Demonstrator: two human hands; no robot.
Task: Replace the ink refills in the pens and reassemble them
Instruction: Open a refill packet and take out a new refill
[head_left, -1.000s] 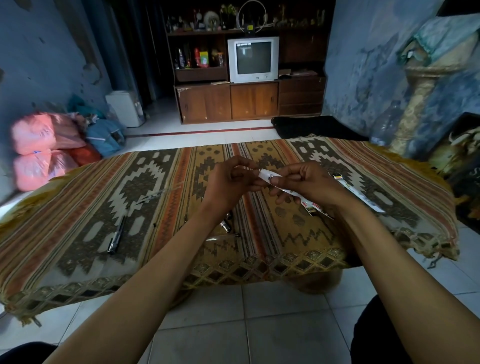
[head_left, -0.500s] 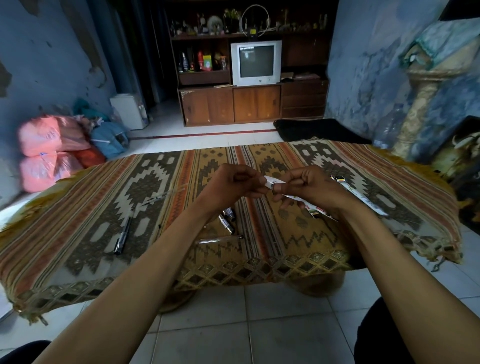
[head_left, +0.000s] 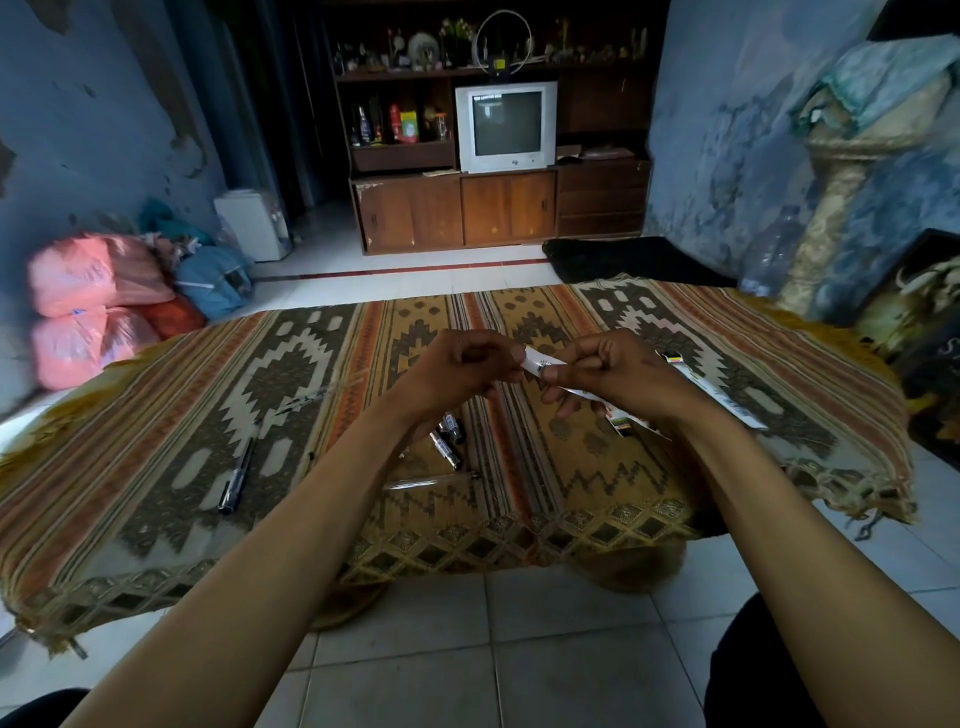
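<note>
My fingers (head_left: 519, 355) pinch a slim white glossy paper-and-plastic refill packet (head_left: 540, 364). Below lies a coarse woven patterned cloth (head_left: 291, 364), matt, carrying a shiny black plastic pen (head_left: 236, 475) and a clear glossy plastic pen barrel (head_left: 431, 480).

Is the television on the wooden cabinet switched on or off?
Off, it appears: the television has a dark grey screen showing only faint reflections, no picture. A standby light cannot be told.

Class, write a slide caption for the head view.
Both hands pinch a white refill packet above the patterned cloth.
</note>
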